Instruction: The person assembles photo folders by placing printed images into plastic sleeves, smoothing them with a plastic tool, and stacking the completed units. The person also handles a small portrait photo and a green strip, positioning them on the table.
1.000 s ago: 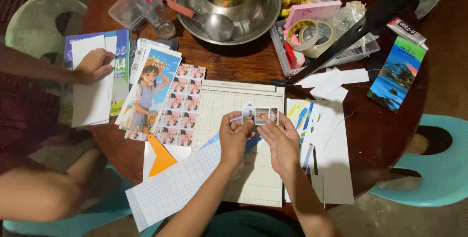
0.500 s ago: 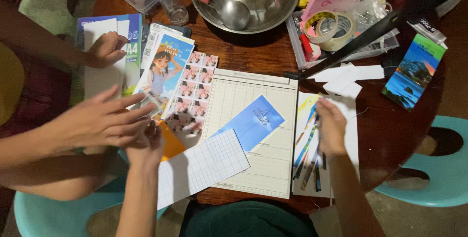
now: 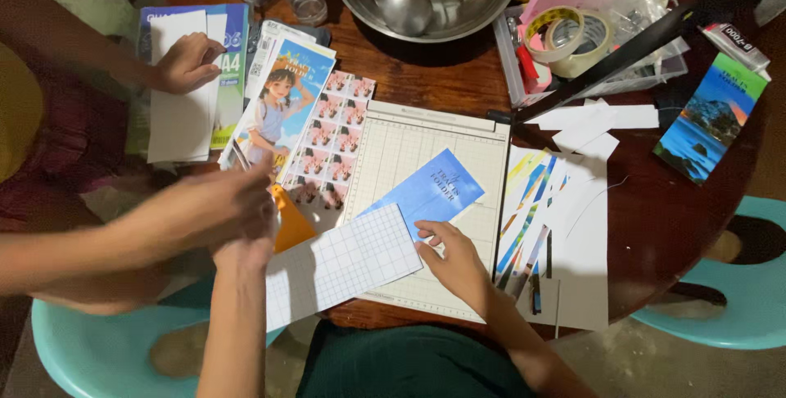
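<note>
On the worktop, your right hand lies flat, fingers apart, touching the gridded sheet and blue card. Your left hand meets a co-worker's hand; its finger state cannot be told.

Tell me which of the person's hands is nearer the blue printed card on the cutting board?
Right. The right hand touches the blue printed card; the left hand is off the board.

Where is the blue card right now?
In the head view the blue card lies tilted on the gridded cutting board, near the table's middle, just above the right hand and beside the white grid sheet.
</note>
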